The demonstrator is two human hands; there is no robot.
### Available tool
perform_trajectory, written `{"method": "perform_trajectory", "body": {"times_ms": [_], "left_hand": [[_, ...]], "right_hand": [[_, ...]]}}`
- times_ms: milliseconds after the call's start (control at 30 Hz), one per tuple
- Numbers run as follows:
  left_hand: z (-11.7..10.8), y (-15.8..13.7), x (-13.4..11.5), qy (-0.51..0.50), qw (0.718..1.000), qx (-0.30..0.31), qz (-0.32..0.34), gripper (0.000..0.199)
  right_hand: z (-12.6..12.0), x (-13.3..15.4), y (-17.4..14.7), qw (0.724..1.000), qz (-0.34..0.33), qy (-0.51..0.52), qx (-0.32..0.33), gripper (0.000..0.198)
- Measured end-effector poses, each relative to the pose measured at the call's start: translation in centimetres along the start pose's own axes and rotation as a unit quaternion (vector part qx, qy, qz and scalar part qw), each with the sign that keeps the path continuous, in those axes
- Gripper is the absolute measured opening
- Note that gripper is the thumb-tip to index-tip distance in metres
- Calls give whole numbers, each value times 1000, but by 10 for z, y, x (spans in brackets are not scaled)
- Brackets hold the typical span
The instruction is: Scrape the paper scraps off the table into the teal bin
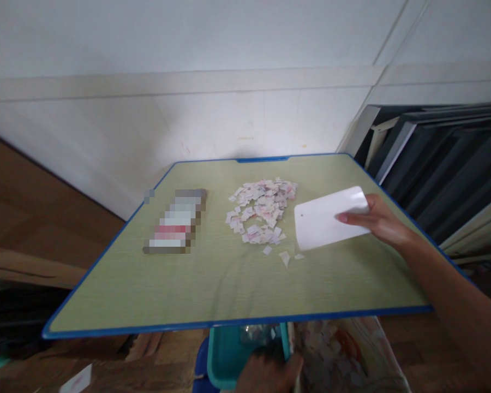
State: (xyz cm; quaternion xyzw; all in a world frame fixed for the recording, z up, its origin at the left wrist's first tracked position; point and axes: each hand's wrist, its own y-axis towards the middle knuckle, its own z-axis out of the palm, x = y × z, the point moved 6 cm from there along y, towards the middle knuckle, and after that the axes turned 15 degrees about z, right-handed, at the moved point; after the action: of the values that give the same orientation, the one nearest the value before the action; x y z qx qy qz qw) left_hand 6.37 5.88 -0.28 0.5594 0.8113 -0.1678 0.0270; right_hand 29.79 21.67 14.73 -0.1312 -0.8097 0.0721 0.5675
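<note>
A flat white plastic scraper with rounded corners and a small hole is pinched in my right hand, thumb on top. It is held to the right of a pile of small cut paper pieces, which lies on the pale green table. Two or three stray pieces lie close to the scraper's lower left corner. Below the near edge, my left hand is curled at the teal basin, beside a bag of paper scraps. What its fingers hold is hidden.
On the table's left lies a pixelated rectangular item. A white wall stands behind the table's far edge. Dark panels lean at the right, and a brown board at the left. A paper piece lies on the wooden floor.
</note>
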Motion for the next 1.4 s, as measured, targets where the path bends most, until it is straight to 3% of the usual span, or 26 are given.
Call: {"method": "perform_trajectory", "body": {"times_ms": [133,267,567,900,1233,1300,1400], "left_hand": [[7,3,0,-9,1000,-21,3,31],[7,4,-2,-29,999,-46,2,35],[8,5,-4,5,999,-42,-4,36],[14,3,-3,6,999,-43,7,30],[11,3,-2,-5,999,-41,7,34],[12,2,-3,1,999,-47,14,36],[14,2,-3,5,999,-39,14,39]], "right_hand": [[2,-1,-2,999,13,18,25,18],[1,0,-1,1000,6,11,1,18],[-8,1,-2,998,-16,-10,-58,26],[-7,3,-11,984,-47,162,-63,23],[19,1,-5,997,-41,-7,64,15],[16,1,-7,998,-34,12,60,13],[6,4,-11,996,-65,56,-11,14]]}}
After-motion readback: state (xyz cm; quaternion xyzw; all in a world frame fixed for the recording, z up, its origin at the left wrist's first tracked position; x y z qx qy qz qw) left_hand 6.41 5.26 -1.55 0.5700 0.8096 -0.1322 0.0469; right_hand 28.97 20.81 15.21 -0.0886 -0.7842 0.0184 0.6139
